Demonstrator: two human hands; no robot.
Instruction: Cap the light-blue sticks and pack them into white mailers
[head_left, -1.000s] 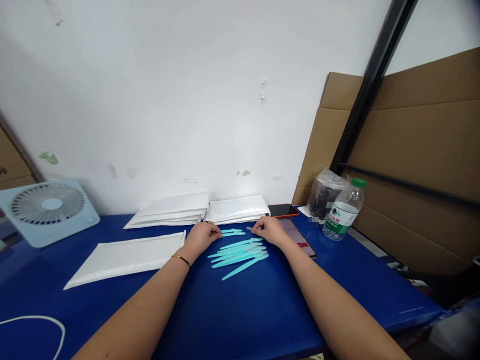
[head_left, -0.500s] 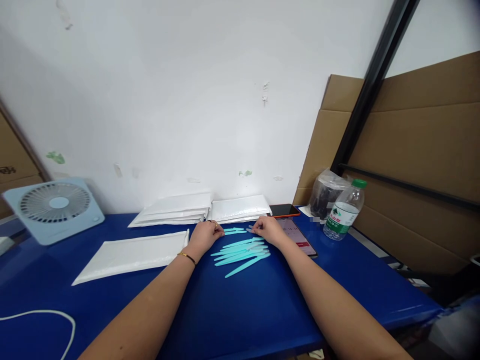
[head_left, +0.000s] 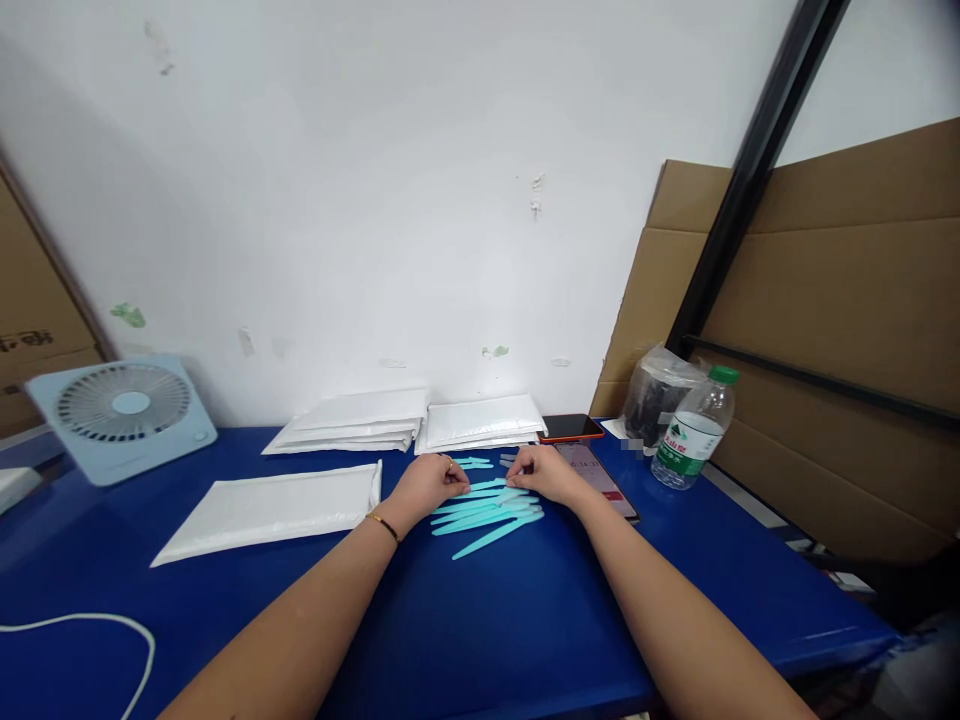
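Several turquoise eyebrow razors [head_left: 480, 517] with translucent caps lie in a loose, overlapping pile on the blue table. My left hand [head_left: 431, 483] is closed in a pinch at the left end of the rearmost razor [head_left: 489, 484] of the pile. At that razor's capped end, my right hand [head_left: 546, 472] is closed in a pinch too. Beyond my fingers, a couple more razors [head_left: 475, 463] lie side by side, apart from the pile. My fingertips partly hide the razor between them.
A white padded envelope [head_left: 270, 510] lies left of my left hand. Stacked envelopes [head_left: 349, 420] and more envelopes [head_left: 484, 420] lie along the wall. Right of my right hand are a lit phone [head_left: 600, 480], a dark phone [head_left: 571, 427] and a water bottle [head_left: 691, 430]. A fan [head_left: 127, 410] stands left.
Both hands have moved nearer, from the separate razors at the back to the rear edge of the pile. They now pinch the two ends of a razor there.
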